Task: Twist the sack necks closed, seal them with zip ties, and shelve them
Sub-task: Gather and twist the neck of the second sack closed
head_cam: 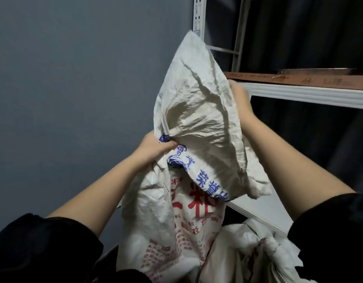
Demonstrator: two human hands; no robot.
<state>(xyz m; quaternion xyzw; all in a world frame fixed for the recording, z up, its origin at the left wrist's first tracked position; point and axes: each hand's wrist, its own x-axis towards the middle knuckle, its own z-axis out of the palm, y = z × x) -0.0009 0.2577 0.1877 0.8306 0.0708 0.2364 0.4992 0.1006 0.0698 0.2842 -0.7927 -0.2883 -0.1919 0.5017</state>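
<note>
Dark sleeves pushed up the forearms fill the lower corners, nearest the viewer. Between them stands a white woven sack printed with red and blue characters, its loose top lifted and crumpled. The left hand has a closed grip on a fold of the sack's left edge, fingers curled into the fabric. The right hand reaches behind the top's right side; its fingers are hidden by the fabric, so its grip cannot be told. A second white sack, its neck already bunched, lies just beside the first at lower right. Behind stands a white metal shelf frame carrying a brown board, beside a grey wall.
</note>
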